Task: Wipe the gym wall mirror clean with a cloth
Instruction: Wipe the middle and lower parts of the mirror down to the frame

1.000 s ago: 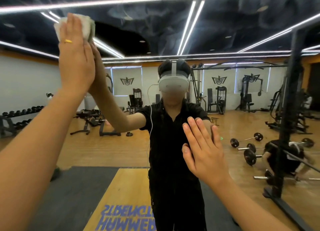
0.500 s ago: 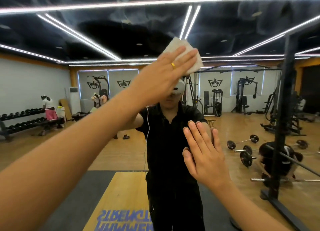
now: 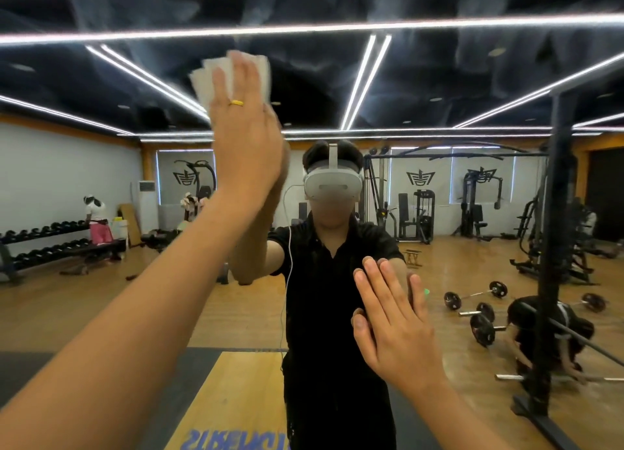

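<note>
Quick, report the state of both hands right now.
Left hand: open, straight fingers pressing the cloth against the mirror.
Right hand: open, flat on the mirror, holding nothing.

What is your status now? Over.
Left hand flat, pressing white cloth high on mirror. Right hand flat on mirror, lower. Nothing in the way.

The left hand (image 3: 246, 139) presses the cloth (image 3: 233, 75) flat against the mirror (image 3: 439, 78), up left; the right hand (image 3: 395, 324) lies flat lower right.
</note>
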The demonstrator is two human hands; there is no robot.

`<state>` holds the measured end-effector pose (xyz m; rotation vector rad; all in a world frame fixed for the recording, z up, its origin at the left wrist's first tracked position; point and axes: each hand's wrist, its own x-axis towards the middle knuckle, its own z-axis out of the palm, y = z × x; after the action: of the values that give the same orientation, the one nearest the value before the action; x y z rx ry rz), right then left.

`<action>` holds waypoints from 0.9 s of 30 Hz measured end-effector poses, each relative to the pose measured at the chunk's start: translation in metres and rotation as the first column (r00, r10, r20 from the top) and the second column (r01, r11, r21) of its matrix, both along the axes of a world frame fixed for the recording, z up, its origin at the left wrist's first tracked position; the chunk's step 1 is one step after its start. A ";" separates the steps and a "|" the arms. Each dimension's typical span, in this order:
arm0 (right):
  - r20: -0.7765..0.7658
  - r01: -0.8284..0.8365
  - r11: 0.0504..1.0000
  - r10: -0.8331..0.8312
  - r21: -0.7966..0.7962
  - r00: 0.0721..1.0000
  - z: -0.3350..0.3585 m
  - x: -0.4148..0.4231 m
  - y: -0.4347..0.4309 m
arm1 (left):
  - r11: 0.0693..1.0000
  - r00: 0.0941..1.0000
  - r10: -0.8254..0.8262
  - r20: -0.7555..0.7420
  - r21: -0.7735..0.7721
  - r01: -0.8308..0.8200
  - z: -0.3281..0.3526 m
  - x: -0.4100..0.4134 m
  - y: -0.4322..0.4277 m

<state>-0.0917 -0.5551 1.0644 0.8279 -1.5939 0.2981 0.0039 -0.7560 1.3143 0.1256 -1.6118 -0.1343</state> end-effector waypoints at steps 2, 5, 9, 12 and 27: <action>0.000 -0.008 1.000 0.008 -0.001 1.000 0.001 0.000 0.001 | 0.978 0.996 -0.079 0.047 -0.189 0.087 -0.005 -0.012 0.029; -0.005 -0.012 1.000 0.012 0.006 1.000 0.006 -0.001 0.002 | 0.848 0.995 0.019 0.097 -0.528 0.035 -0.002 -0.025 0.045; 0.008 -0.013 1.000 0.013 0.002 1.000 0.007 0.000 0.000 | 0.896 0.996 0.039 0.078 -0.445 0.000 0.028 -0.011 0.005; -0.003 -0.013 1.000 0.013 -0.002 1.000 0.006 0.002 -0.002 | 0.987 0.998 0.068 0.002 -0.145 -0.067 0.055 0.020 -0.048; -0.023 -0.035 0.999 0.034 -0.024 0.999 0.010 0.002 -0.001 | 0.770 0.964 0.040 0.263 -0.623 0.138 0.012 -0.030 0.067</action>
<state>-0.0898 -0.5560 1.0739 0.8384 -1.5538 0.3314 -0.0256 -0.6893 1.3263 -0.4507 -1.8433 0.4170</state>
